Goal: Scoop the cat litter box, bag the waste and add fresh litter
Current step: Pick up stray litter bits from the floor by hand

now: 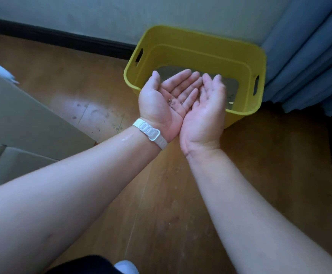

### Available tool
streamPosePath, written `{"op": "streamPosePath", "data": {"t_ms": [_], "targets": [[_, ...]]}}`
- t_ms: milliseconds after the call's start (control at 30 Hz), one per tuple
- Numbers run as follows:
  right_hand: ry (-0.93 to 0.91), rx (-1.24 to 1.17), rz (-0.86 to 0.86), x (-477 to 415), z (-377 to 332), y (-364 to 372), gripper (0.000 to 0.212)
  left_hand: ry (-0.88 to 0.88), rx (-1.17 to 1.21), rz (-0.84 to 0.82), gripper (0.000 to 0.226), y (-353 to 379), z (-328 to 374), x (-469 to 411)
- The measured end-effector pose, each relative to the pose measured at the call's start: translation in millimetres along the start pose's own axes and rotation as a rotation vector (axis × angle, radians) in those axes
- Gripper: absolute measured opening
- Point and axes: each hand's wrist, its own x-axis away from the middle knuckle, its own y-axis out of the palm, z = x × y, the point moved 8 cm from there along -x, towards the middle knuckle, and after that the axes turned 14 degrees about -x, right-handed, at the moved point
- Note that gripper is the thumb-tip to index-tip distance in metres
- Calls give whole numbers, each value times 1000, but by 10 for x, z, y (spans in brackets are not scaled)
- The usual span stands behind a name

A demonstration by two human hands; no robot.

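**Both grips cupped, palms up, above the near rim of the litter box.**
The left grip [161, 101], with a white wristband [150, 133], and the right grip [202, 113] lie edge to edge with fingers relaxed, clasping nothing. A few dark granules [173, 102] rest in the left palm. The yellow litter box [200, 39] stands on the wooden floor [171, 194] against the wall, just beside a blue curtain [309, 56], and holds a thin layer of grey litter [231, 86]. Judgement: the litter is loose and would sift through any finger gap. The box looks stiff and light, and is best taken by its end slots [256, 85].

A blue curtain [307, 56] hangs at right, cardboard [22, 119] lies left on the wooden floor [161, 194].
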Motion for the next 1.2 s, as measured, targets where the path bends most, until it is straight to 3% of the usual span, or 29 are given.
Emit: {"op": "streamPosePath", "data": {"t_ms": [467, 800, 1200], "targets": [[37, 27, 79, -21, -1187, 713, 23, 8, 58, 128, 62, 1345, 445, 374], [35, -28, 122, 709, -2624, 2298, 24, -36, 97, 114, 56, 2971, 1561, 1441], [14, 19, 44, 1498, -4174, 3961, 31, -8, 111, 106, 52, 4763, 2800, 2715]]}}
